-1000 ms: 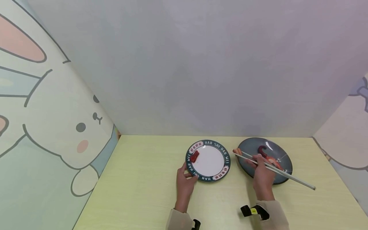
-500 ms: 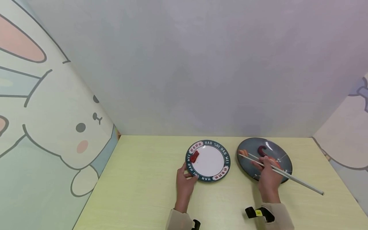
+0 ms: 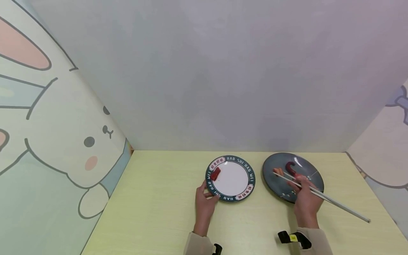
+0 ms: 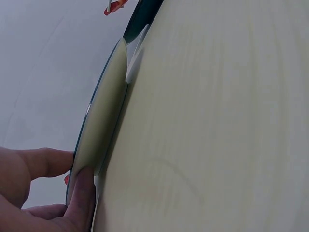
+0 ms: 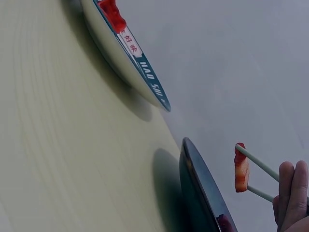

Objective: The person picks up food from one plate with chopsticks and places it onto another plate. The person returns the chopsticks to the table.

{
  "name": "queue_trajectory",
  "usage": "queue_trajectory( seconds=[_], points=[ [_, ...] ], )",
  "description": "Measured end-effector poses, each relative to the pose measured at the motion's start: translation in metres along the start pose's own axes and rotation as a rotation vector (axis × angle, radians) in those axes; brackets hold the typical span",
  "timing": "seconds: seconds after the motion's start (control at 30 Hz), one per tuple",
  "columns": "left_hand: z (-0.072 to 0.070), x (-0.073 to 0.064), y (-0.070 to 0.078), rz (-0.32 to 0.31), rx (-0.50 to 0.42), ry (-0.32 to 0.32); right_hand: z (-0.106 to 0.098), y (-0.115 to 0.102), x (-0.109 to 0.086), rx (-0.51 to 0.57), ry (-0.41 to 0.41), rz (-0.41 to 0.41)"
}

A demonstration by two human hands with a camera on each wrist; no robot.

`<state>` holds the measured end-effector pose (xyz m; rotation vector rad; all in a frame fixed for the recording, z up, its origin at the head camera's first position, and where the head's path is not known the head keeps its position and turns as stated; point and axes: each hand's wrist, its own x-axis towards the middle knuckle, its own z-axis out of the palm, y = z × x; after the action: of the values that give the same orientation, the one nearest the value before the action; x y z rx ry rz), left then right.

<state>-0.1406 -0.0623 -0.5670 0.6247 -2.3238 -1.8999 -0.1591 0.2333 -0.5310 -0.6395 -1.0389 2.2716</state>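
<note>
My left hand (image 3: 205, 203) grips the near left rim of a white plate (image 3: 234, 179) with a dark green lettered border. In the left wrist view, thumb and fingers pinch that plate's edge (image 4: 99, 116). A red food piece (image 3: 215, 174) lies at its left side. My right hand (image 3: 307, 203) holds a pair of pale chopsticks (image 3: 342, 205). Between their tips is an orange-and-red food piece (image 5: 241, 170), held above the dark blue-grey plate (image 3: 274, 161). A dark red curled tentacle-like piece (image 3: 289, 166) lies on that plate, its lower end partly hidden by the hand and chopsticks.
Both plates stand near the back edge of a pale wooden table (image 3: 159, 198), with a narrow gap between them. A grey wall (image 3: 223, 88) rises behind. Cartoon-printed panels (image 3: 70, 141) flank the table. Each wrist wears a black strap (image 3: 296, 238).
My right hand has moved right and nearer to me with the chopsticks. The orange piece has shifted from the dark plate's left rim to over its inside. My left hand stays put.
</note>
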Motion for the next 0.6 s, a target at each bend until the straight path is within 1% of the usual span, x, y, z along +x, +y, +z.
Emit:
queue_trajectory(
  seconds=[0.13, 0.33, 0.4, 0.6],
  points=[
    [0.000, 0.000, -0.001, 0.001, 0.002, 0.001, -0.004, -0.002, 0.003, -0.011, 0.031, 0.026],
    [0.000, 0.000, 0.000, 0.004, -0.003, 0.001, -0.009, -0.003, 0.005, -0.073, 0.089, 0.062],
    [0.000, -0.001, 0.001, 0.007, -0.007, 0.003, -0.011, -0.002, 0.005, -0.083, 0.095, 0.059],
    [0.000, -0.001, 0.003, 0.005, -0.010, 0.001, -0.017, -0.003, 0.005, -0.066, 0.091, 0.067]
  ],
)
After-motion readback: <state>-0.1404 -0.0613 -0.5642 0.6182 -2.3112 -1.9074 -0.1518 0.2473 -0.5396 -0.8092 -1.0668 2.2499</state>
